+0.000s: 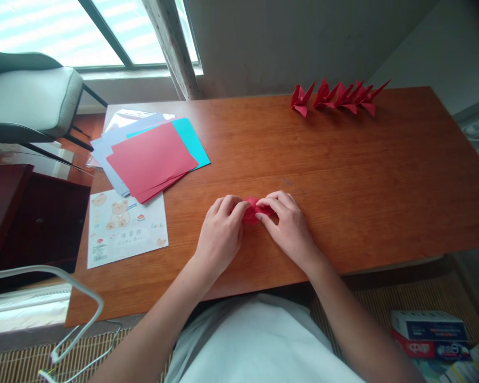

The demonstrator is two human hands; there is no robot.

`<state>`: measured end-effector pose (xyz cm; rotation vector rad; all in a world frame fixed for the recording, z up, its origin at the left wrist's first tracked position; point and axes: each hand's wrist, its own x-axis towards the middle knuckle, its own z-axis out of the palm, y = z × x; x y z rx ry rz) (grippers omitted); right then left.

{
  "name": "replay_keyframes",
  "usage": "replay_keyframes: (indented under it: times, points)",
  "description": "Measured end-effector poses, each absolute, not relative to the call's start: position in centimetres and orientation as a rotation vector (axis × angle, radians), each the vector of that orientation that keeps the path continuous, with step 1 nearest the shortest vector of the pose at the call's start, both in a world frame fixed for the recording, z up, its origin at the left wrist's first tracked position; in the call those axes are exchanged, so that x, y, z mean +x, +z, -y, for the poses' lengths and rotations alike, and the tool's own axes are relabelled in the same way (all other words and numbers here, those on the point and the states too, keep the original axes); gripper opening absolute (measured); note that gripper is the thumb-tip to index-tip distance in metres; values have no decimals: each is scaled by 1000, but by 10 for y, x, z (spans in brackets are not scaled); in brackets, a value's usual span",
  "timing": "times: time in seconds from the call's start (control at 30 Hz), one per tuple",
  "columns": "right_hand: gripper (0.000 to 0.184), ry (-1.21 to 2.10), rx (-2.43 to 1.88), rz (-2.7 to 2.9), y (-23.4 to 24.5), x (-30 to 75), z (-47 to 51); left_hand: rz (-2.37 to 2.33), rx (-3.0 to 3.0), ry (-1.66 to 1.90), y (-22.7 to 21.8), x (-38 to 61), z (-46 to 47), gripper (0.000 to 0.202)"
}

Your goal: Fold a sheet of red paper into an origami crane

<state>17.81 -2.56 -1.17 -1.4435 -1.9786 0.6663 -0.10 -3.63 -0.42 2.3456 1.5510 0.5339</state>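
Observation:
A small piece of folded red paper [254,208] lies on the wooden table [343,175], near its front edge. My left hand [220,231] pinches its left side with curled fingers. My right hand [286,223] pinches its right side, fingers bent over it. Most of the paper is hidden under my fingertips.
A stack of coloured paper sheets [151,157], red on top over blue and pale ones, lies at the table's left. A bear-print package sheet [123,226] sits below it. Several red folded paper cranes [337,97] stand in a row at the back. A chair [27,96] stands far left; boxes [431,332] lie on the floor at right.

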Motion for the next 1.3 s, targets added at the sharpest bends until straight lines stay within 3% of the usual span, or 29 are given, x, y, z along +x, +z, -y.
replay_keyframes:
  times: [0.23,0.6,0.87,1.3]
  points:
    - [18,745,-1373,1985,-8,186,23,-1303,2335,692,-8,-20,31,48]
    - [20,658,-1261,2113,-12,192,20,-1320,2688,562,-7,-20,47,29]
    - [19,433,-1448,2184,-7,186,14,-1370,2729,489,-4,-15,55,37]
    - [11,615,-1515,2106,4,185,21,-1474,2654,518,-5,-7,66,38]
